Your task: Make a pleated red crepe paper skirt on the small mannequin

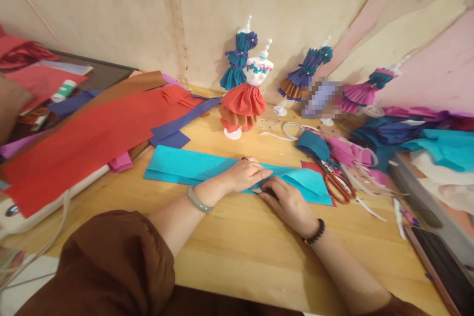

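A long folded turquoise sheet [192, 164], paper or thin cloth, lies across the table in front of me. My left hand [246, 174] rests on its middle, fingers stretched out and pressing it down. Close beside it, my right hand [285, 197] is closed around a small dark-handled cutter with a pale metal tip, held at the sheet's near edge. Part of the handle is hidden by my fingers. At the right end of the sheet, a corner is folded over loosely. Orange-handled scissors [339, 187] lie just past that end.
Several dress-form figurines stand at the back, one wearing a red skirt [244, 101]. Red sheets [92, 133] and blue pieces [170, 133] cover the left side. Right are pink scraps [348, 150], white strips, turquoise cloth [444, 145] and a phone [440, 266]. A cable [62, 217] hangs at left.
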Tool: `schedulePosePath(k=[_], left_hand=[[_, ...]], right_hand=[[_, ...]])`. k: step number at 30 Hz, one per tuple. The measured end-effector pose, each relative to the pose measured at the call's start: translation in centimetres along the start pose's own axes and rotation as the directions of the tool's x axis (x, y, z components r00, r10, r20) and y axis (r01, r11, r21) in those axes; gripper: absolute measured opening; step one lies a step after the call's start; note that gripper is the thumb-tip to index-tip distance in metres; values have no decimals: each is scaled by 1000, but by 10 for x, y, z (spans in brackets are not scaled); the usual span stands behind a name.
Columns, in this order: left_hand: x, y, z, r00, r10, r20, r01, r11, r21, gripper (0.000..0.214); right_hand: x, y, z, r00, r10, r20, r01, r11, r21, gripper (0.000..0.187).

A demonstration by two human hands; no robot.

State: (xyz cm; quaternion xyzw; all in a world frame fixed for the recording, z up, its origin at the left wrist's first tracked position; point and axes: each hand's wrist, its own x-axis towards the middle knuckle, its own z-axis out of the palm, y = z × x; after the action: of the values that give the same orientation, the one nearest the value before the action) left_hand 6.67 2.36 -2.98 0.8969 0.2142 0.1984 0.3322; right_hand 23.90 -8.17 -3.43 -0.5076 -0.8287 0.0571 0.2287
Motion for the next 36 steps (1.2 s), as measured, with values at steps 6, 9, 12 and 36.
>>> schedulePosePath(k=[6, 9, 12, 36], left_hand=[[-4, 2, -2, 999, 32, -40, -34, 998, -52, 37], [-7, 6, -3, 993, 78, -92, -79, 997, -13, 36], [-10, 10, -5, 985, 125, -120, -118, 991, 64, 37], [-69, 10, -48, 993, 54, 109, -92, 923, 373, 12]], right_hand=[[-3, 2, 2, 1000, 9, 10, -9, 1000, -2, 18], [-6, 5, 1, 1000, 0, 11, 0, 1000, 0, 20], [-12, 11, -3, 1000, 1, 22, -1, 1000, 5, 20], [-24, 9, -12, 1000, 9, 10, -10, 999, 37, 17]])
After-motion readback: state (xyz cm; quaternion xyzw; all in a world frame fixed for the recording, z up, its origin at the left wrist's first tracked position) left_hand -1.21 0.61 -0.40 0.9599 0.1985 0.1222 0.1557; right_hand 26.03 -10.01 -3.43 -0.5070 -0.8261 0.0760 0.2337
